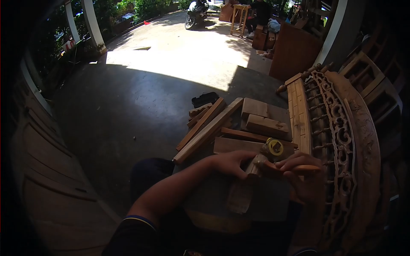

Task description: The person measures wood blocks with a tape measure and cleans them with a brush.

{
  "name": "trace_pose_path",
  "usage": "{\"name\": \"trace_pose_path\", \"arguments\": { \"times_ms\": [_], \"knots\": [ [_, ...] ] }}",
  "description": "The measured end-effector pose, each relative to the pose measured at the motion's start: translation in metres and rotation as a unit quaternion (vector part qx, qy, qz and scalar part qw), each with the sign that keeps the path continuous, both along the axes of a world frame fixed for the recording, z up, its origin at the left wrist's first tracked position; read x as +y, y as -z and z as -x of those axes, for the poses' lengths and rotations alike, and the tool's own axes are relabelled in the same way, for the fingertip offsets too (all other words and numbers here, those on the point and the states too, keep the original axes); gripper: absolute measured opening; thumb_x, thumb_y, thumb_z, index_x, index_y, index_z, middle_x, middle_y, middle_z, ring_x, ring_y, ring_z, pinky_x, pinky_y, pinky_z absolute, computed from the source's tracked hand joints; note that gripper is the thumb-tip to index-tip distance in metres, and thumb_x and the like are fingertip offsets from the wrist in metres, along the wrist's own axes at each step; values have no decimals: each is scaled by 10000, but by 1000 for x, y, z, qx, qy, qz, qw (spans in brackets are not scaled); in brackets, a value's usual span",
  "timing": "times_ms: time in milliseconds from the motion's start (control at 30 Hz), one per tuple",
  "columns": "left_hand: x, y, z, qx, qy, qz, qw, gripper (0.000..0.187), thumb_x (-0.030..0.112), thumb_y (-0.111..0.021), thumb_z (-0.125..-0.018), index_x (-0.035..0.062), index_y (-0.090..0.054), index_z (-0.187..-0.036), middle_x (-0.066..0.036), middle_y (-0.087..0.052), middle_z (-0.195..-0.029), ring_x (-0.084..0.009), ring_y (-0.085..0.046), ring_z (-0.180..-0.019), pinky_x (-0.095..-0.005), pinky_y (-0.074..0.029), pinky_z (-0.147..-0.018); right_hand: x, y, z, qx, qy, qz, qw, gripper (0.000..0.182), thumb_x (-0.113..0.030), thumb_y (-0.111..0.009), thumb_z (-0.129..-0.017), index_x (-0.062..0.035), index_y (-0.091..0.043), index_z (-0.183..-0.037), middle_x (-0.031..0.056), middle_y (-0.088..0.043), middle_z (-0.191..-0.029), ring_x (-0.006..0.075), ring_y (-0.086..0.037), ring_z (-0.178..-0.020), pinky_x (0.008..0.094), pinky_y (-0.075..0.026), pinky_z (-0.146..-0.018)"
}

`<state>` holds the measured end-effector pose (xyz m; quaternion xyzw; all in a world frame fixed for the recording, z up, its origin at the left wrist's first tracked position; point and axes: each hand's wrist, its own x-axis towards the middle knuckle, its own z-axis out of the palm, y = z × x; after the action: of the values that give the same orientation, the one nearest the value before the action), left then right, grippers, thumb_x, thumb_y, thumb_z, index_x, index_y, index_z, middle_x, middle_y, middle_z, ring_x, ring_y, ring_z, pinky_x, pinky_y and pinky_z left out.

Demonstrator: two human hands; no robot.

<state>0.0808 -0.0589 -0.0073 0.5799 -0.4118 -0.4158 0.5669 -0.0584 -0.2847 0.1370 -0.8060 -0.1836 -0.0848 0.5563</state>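
The left hand (230,163) rests on a small wooden piece (244,187) that stands on a flat board (239,200) in front of the person. Its fingers curl together over the upper end of the piece, pressing it from the 9 o'clock side; the piece runs down from the fingertips toward 6 o'clock, and its lower part is uncovered.

The right hand (301,173) sits at 3 o'clock of the piece. Its fingers are closed around a slim tool with an orange-brown handle (305,168) (a pencil or a small chisel; the view is too dark to tell which). The tool lies roughly level, its working end pointing toward 9 o'clock and meeting the top of the piece between the two hands.

A yellow tape measure (274,147) lies just beyond the hands at 12 o'clock, on a stack of planks (239,143). Long wooden strips (205,128) lean across the pile toward 11 o'clock, and two wooden blocks (262,121) sit at 12 o'clock.

A carved wooden panel (341,141) with openwork scrolls curves along the 3 o'clock side. Far off at 12 o'clock, a motorbike (196,13) is parked on sunlit concrete, with another person (258,15) seated near a wooden stool (239,19).
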Motion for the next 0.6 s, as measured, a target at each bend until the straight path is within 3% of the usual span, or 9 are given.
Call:
{"name": "trace_pose_path", "arguments": {
  "times_ms": [67,100,200,333,367,467,500,600],
  "knots": [
    [1,-1,3,6,2,-6,1000,1004,106,-848,-724,47,-350,-1594,-135,-509,-1536,-254,-455,-1447,-435,-345,-1237,0,2,12,92,-72,-145,982,124,24,-746,-900,-18,-712,-1013,106,-748,-1023,208,-734,-1003,339,-588,-878],
    [1,-2,3,8,3,-10,1000,1002,107,-846,-725,49,-352,-1594,-135,-510,-1534,-254,-457,-1446,-437,-347,-1236,0,1,10,92,-68,-158,981,111,6,-756,-899,-4,-706,-998,121,-748,-1007,225,-742,-987,346,-594,-873],
    [-1,0,2,-6,-3,-19,1000,1004,118,-843,-733,58,-344,-1602,-136,-512,-1529,-261,-462,-1440,-438,-359,-1231,4,16,-13,-77,132,15,988,127,-24,-754,-905,36,-683,-992,176,-758,-973,269,-759,-990,378,-611,-886],
    [-1,6,0,-14,-5,-11,1000,1028,140,-861,-731,62,-333,-1609,-139,-500,-1540,-265,-451,-1449,-436,-355,-1233,-11,2,10,87,-122,-128,980,66,-1,-697,-950,16,-675,-1010,132,-745,-1012,236,-737,-1026,368,-593,-908],
    [-2,7,2,-6,-9,-16,1000,1035,144,-865,-729,63,-330,-1611,-140,-497,-1544,-265,-448,-1452,-435,-353,-1235,-8,-1,10,96,-111,-131,980,70,-21,-701,-959,14,-669,-1010,130,-742,-1005,228,-733,-999,367,-590,-895],
    [0,5,2,8,-10,-10,1000,994,164,-831,-750,56,-341,-1608,-166,-520,-1504,-271,-484,-1412,-408,-392,-1200,5,17,-13,-35,158,-71,984,147,-63,-738,-939,39,-658,-1009,166,-758,-956,236,-749,-929,381,-603,-870],
    [0,6,2,5,-15,2,1000,986,151,-824,-752,58,-344,-1608,-165,-528,-1498,-268,-494,-1403,-404,-398,-1194,3,21,-16,-76,166,-43,982,164,-91,-724,-959,39,-660,-1036,162,-765,-961,222,-744,-907,351,-597,-827],
    [-2,6,3,-19,-19,9,1000,965,136,-812,-758,56,-352,-1603,-154,-534,-1494,-254,-504,-1387,-394,-396,-1191,-8,1,5,81,-58,-86,991,119,-91,-676,-1001,11,-667,-1060,115,-754,-1001,192,-723,-926,304,-574,-791]
  ]
}}
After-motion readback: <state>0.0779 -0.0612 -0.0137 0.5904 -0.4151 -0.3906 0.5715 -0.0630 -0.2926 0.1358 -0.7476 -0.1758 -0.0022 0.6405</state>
